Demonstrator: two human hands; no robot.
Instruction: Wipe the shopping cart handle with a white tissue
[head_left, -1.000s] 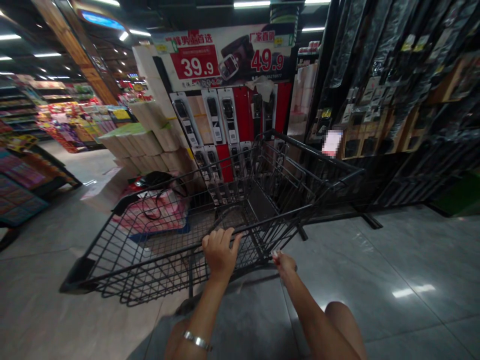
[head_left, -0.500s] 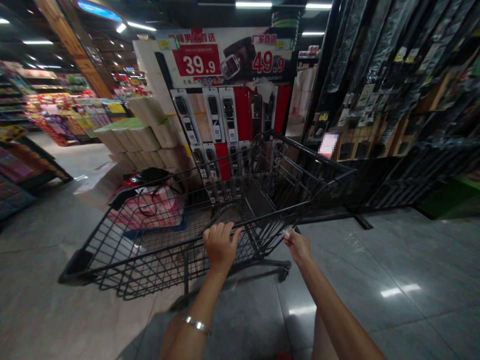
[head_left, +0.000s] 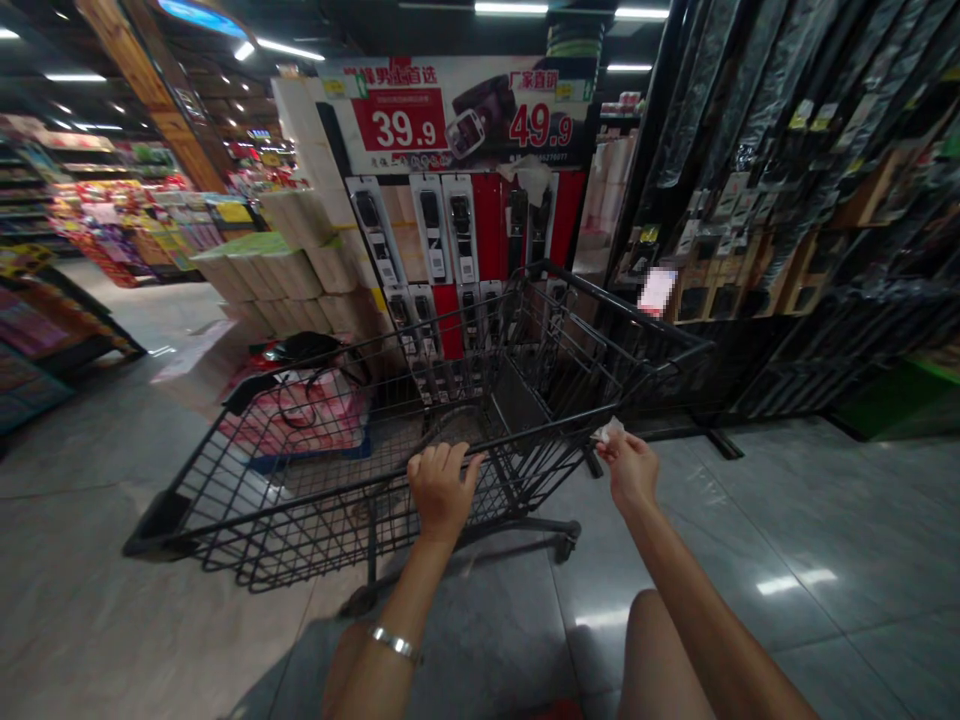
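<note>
A black wire shopping cart point(head_left: 315, 540) stands sideways across the middle of the head view. My left hand point(head_left: 442, 490), with a metal band on its wrist, is wrapped over the near top rail of the basket. Right of it, my right hand point(head_left: 628, 468) pinches a small crumpled white piece point(head_left: 612, 430), like tissue or paper, just beside the cart's near rail. Inside the basket I see no goods, only wire mesh and a dark folded panel point(head_left: 521, 395) towards the right end.
Behind the cart is a rack of packaged belts point(head_left: 431, 230) under a price sign point(head_left: 465, 120). Pink packages point(head_left: 322, 410) and stacked paper bundles point(head_left: 262, 270) sit to the left. Dark hanging goods point(head_left: 705, 90) fill the right side, above a grey tiled floor point(head_left: 750, 530).
My right hand has moved up and to the right, carrying the white piece, which shows more now. My left hand stays on the rail. A bare knee shows more at the bottom.
</note>
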